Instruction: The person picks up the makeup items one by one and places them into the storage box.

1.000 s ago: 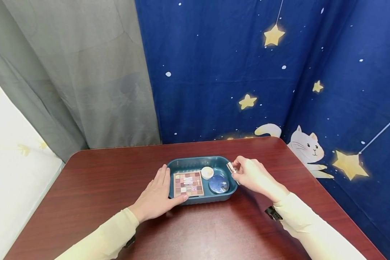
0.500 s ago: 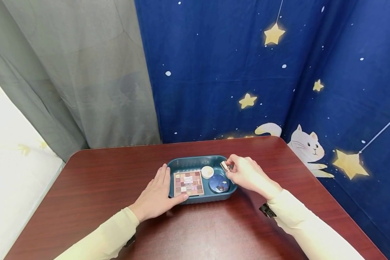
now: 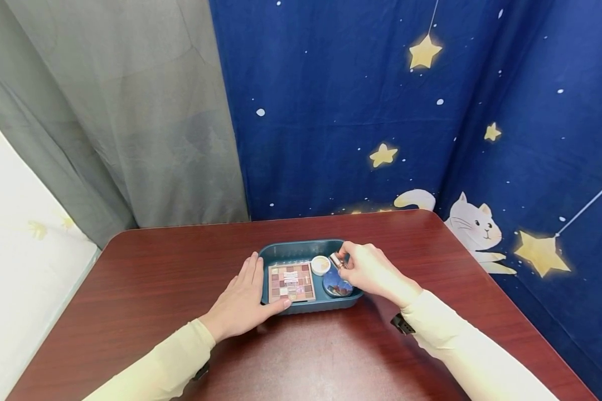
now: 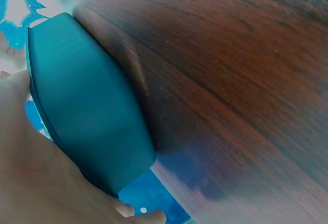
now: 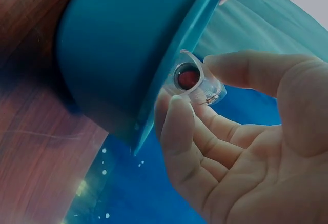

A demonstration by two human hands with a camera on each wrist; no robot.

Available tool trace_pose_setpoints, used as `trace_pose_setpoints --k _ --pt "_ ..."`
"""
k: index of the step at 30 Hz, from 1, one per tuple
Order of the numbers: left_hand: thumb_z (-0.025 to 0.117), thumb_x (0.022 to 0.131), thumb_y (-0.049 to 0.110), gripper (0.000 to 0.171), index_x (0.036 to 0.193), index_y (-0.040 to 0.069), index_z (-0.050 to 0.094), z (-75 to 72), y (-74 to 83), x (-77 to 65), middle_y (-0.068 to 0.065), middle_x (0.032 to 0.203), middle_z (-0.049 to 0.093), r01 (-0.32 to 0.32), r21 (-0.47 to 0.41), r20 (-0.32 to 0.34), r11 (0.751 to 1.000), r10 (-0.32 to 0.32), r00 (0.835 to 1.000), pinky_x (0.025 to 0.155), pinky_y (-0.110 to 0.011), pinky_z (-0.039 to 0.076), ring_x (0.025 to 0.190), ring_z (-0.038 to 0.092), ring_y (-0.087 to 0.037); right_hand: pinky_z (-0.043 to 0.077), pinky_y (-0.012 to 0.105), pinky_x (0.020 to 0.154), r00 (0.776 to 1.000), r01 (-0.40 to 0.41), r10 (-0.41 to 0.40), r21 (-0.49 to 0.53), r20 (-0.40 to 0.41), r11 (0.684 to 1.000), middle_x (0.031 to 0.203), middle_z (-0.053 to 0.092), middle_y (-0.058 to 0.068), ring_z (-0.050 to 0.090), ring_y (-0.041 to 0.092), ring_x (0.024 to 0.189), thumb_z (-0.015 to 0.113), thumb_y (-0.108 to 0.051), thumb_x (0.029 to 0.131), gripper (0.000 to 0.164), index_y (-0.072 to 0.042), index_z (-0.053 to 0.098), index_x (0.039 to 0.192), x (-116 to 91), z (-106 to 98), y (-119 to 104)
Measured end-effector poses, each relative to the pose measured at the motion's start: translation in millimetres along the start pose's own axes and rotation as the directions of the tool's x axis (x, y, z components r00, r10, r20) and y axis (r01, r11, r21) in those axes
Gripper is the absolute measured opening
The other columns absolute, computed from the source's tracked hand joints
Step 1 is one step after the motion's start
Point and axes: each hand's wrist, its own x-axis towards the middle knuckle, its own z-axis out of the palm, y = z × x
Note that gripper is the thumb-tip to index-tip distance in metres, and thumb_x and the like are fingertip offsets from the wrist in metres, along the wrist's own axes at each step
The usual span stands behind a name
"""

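Observation:
A teal oval tray stands on the table. At its left end my left hand rests with straight fingers along the rim and the thumb over the front edge. Above the right part of the tray, my right hand pinches a small lipstick tube between thumb and fingers. Its clear casing and dark red round end show in the right wrist view. Inside the tray lie an eyeshadow palette on the left, a small round white-rimmed pot, and a shiny blue round compact, partly below the right hand.
The dark red wooden table extends around the tray on all sides. Behind it hang a grey curtain and a blue curtain with stars and a cat.
My right hand has moved left with the lipstick tube, from the tray's right rim to above the inside, near the compact and the pot. The left hand has stayed in place.

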Motion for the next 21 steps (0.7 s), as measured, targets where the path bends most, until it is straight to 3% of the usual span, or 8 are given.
trace_pose_setpoints --k 21 --pt "0.050 0.082 0.084 0.122 0.160 -0.001 0.008 -0.6 0.7 -0.4 -0.016 0.167 0.002 0.017 -0.004 0.007 1.000 -0.017 1.000 0.116 -0.056 0.024 0.153 0.007 -0.032 0.044 0.030 0.054 0.996 0.050 -0.046 -0.052 0.076 0.997 0.060 0.056 -0.010 0.053 0.008 0.055 0.078 -0.017 0.082 0.025 -0.013 0.068 0.105 6 15 -5"
